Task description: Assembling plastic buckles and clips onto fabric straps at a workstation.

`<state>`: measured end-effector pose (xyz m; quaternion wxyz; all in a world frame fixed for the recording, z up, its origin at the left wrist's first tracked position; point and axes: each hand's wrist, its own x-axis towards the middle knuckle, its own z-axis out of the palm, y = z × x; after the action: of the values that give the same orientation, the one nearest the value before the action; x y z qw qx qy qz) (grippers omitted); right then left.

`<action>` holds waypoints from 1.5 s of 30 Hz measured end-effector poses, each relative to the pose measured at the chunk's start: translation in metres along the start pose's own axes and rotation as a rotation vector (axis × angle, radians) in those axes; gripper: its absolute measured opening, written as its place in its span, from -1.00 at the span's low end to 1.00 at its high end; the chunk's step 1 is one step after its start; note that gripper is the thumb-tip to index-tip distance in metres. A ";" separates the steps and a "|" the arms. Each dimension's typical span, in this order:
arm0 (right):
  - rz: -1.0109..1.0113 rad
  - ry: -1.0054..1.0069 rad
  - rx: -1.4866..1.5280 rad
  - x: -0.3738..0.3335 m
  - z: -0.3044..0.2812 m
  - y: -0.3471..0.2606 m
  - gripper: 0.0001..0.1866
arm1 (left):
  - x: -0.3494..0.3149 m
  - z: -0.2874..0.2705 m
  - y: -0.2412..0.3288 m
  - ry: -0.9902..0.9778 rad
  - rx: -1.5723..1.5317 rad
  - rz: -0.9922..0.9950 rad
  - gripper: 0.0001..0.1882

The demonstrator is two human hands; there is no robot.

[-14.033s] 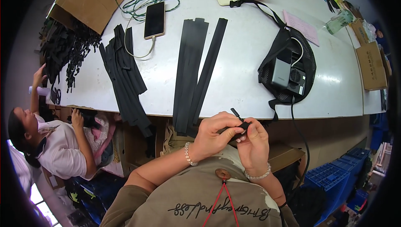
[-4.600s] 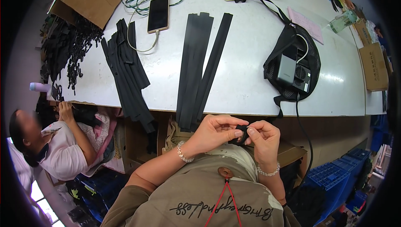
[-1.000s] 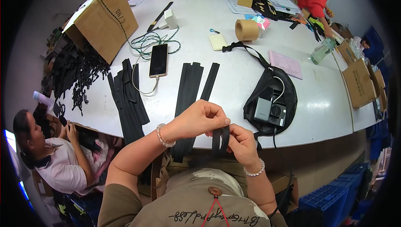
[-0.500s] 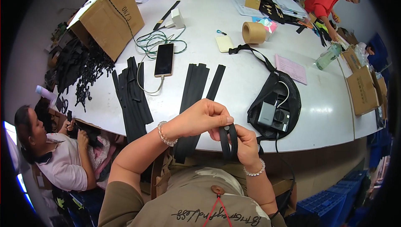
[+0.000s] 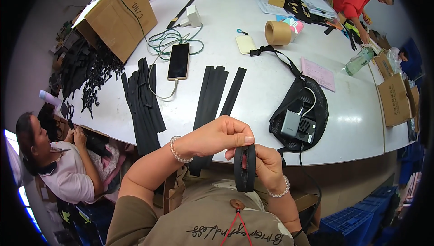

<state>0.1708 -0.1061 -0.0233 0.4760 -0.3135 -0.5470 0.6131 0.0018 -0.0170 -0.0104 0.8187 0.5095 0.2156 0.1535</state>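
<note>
A black zipper (image 5: 244,183), bent into a hanging loop with its teeth showing, is held in front of my chest near the table's front edge. My left hand (image 5: 219,135) pinches it at the top between thumb and fingers. On the loop's right side, my right hand (image 5: 267,167) closes its fingers round the tape; part of the grip is hidden. Beyond my hands lie flat black zipper strips (image 5: 209,94), with a separate strip (image 5: 233,92) to their right. A looser pile of black strips (image 5: 143,106) rests farther left.
A phone (image 5: 178,62) on a cable lies beyond the strips. To the right are a black mesh bag (image 5: 319,110) with a power bank (image 5: 290,123), and a tape roll (image 5: 278,33). A cardboard box (image 5: 120,17) stands far left. Co-workers sit at left and stand far right.
The zipper loop has swung lower and turned, so its teeth now face up into view. Both hands have dropped slightly toward me, still gripping it.
</note>
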 end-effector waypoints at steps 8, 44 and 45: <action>0.053 0.257 -0.212 -0.010 0.008 0.014 -0.84 | -0.001 0.003 0.004 0.079 0.155 0.017 -0.74; 0.163 0.271 0.031 -0.046 0.015 0.077 -0.74 | -0.001 0.003 -0.024 0.403 0.036 0.178 -0.80; 0.163 0.268 0.030 -0.045 0.016 0.076 -0.74 | -0.001 0.003 -0.024 0.405 0.035 0.184 -0.80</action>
<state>0.1543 -0.1501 -0.0997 0.4981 -0.4289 -0.4421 0.6103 0.0035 -0.0300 -0.0311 0.7324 0.4999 0.3307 0.3229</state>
